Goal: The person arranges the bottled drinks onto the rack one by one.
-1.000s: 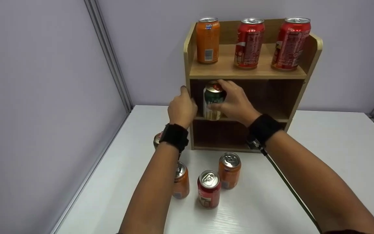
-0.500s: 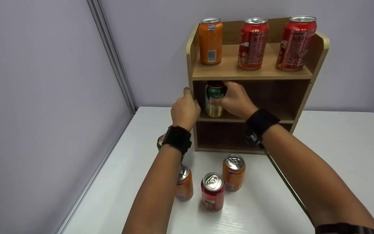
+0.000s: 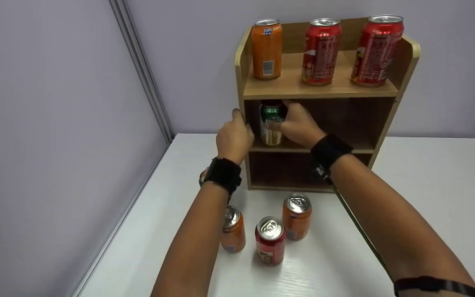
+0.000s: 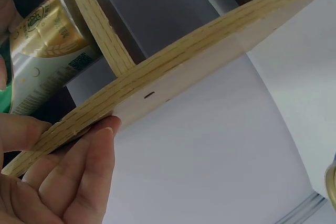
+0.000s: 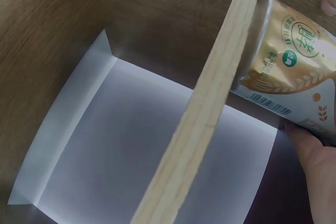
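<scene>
Head view: right hand (image 3: 301,126) is in the middle compartment of the wooden shelf unit (image 3: 320,95), at its left end, with the green-and-gold can (image 3: 272,130) upright in its grip. The can's top is dark beneath the upper board. Left hand (image 3: 234,140) is at the unit's left side panel; the head view shows mainly its back.

Left wrist view supplies the detail: thumb on the inner face of the side panel (image 4: 173,56), other fingers (image 4: 97,166) on the outer face, pinching the panel between them. The can is just inside the panel, near that thumb.

Right wrist view shows the can's gold lower band, round emblem and barcode, not readable from the head. Thumb lies along one flank, fingertips at the opposite side; can pinched between, base end beside the middle board (image 5: 205,103). Contact between base and board: cannot tell.

Head view only: orange can (image 3: 267,53) and two red cans (image 3: 322,53) on the top shelf. On the counter (image 3: 435,206), near side, a red can (image 3: 270,245) stands between two orange cans (image 3: 297,220); another can is mostly hidden by the left wristband (image 3: 223,175).
</scene>
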Available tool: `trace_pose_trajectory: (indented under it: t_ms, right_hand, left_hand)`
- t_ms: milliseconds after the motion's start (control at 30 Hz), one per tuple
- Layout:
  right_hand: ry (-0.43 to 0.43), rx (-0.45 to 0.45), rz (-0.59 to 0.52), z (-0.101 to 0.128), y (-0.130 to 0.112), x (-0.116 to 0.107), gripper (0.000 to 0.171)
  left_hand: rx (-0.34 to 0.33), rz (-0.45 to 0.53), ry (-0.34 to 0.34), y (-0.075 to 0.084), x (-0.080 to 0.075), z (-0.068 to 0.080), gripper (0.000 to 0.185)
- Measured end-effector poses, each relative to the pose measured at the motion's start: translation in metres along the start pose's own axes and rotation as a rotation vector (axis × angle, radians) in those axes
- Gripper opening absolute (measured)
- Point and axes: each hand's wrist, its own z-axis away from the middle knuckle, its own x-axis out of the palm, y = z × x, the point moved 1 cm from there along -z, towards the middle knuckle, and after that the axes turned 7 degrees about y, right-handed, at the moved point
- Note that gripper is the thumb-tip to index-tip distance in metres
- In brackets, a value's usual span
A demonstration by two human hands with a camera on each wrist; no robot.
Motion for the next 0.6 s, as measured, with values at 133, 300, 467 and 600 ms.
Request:
trace_pose_trajectory:
  t_ms: [133,300,467,600]
  right_hand:
    - [-0.012,0.024,-0.001,0.002,0.001,-0.001,0.082]
    - [-0.022,0.046,-0.01,0.002,0.0,-0.001,0.079]
    - [-0.021,0.052,-0.007,0.003,0.0,-0.002,0.079]
    - [-0.025,0.058,0.004,0.002,-0.002,-0.002,0.081]
  left_hand:
    - [0.011,0.022,-0.013,-0.003,0.0,0.002,0.042]
    - [-0.008,0.189,-0.121,-0.012,-0.002,0.007,0.043]
    - [-0.104,0.362,-0.267,-0.019,-0.005,0.018,0.055]
    - [-0.126,0.342,-0.348,-0.021,-0.014,0.028,0.06]
